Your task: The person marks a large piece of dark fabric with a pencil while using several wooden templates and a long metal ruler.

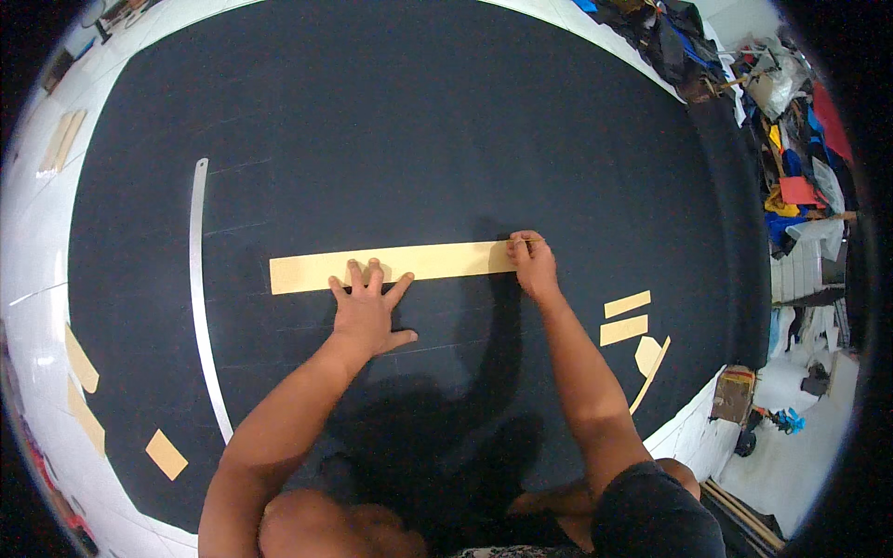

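- Lying crosswise on black fabric (446,112), a long tan strip (437,261) is placed near the middle of the view.
- Strip is touched by left hand (366,316): palm down, fingers spread, fingertips on strip, thumb on fabric.
- Strip's right end is met by right hand (533,265): fingers curled and pinched together. Whether something thin is held can't be told.
- Metal ruler (196,251) is laid lengthwise left of strip, apart from it; its lower end is seen by the left forearm.
- Faint pale lines (234,228) are marked on fabric.
- Small tan pieces (624,330) are scattered to the right of right forearm; tan rectangle (166,455) is set lower left.
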### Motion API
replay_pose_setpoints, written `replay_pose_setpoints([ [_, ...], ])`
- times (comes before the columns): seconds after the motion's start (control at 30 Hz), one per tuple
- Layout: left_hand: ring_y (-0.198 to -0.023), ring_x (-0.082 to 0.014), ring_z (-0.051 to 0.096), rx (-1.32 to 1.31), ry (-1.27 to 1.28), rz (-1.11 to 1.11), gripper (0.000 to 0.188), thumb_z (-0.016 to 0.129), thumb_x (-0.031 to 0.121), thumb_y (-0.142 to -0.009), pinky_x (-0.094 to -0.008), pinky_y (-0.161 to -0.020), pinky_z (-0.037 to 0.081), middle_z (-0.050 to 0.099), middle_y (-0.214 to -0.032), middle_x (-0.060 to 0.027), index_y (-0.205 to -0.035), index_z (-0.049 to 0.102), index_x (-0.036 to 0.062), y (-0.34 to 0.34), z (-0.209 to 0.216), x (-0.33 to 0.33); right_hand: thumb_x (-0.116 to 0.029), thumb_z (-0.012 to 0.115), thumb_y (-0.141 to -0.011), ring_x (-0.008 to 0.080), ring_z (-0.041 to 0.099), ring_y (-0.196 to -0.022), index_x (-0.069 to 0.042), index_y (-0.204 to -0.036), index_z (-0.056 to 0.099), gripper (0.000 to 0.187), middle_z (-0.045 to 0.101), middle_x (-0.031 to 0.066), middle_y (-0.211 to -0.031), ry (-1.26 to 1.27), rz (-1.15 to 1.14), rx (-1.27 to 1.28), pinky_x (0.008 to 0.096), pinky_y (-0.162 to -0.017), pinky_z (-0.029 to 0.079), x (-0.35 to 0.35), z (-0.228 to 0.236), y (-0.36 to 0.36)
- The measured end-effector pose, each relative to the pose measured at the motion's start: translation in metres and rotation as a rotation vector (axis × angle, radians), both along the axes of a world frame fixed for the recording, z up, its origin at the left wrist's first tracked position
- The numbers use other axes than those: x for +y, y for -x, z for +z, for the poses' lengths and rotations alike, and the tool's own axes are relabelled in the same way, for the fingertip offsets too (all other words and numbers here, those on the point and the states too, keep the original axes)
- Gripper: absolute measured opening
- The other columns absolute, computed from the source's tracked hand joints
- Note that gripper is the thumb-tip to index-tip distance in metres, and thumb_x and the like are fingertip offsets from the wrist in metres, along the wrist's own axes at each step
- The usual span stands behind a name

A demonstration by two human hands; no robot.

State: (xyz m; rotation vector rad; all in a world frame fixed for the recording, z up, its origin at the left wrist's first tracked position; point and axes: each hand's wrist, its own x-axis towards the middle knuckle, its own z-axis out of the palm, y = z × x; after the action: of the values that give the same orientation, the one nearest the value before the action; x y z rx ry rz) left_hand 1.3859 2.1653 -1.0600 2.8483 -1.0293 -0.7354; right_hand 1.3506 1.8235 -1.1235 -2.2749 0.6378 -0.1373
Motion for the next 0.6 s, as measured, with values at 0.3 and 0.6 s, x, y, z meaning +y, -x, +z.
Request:
replay_pose_setpoints([
  [0.3,-0.148,-0.0556,0.024,-0.015,-0.057,-0.015,0.103,0.068,0.078,-0.077,-0.0768,-0.111,0.03,0.027,-0.163,-0.0244,-0.162,0.028,0.0356,0.0,0.0,0.004,-0.018,0.051,-0.108,0.0173,0.072,-0.081,0.001,-0.117,0.057,0.021,0.068,0.0129,-0.1,-0.327,-0.274,-0.069,0.0298,-0.071,0.061,-0.01,0.006,0.0],
  [0.6,-0.147,-0.0579,0.025,-0.046,-0.019,-0.013,0.105,0.071,0.077,-0.075,-0.0779,-0.109,0.031,0.028,-0.162,-0.0278,-0.162,0.029,0.0358,0.002,-0.005,0.005,-0.021,0.048,-0.11,0.0194,0.073,-0.081,0.0,-0.117,0.054,0.022,0.066,0.0134,-0.102,-0.323,-0.388,-0.131,0.031,-0.068,0.062,0.001,0.011,0.001],
])
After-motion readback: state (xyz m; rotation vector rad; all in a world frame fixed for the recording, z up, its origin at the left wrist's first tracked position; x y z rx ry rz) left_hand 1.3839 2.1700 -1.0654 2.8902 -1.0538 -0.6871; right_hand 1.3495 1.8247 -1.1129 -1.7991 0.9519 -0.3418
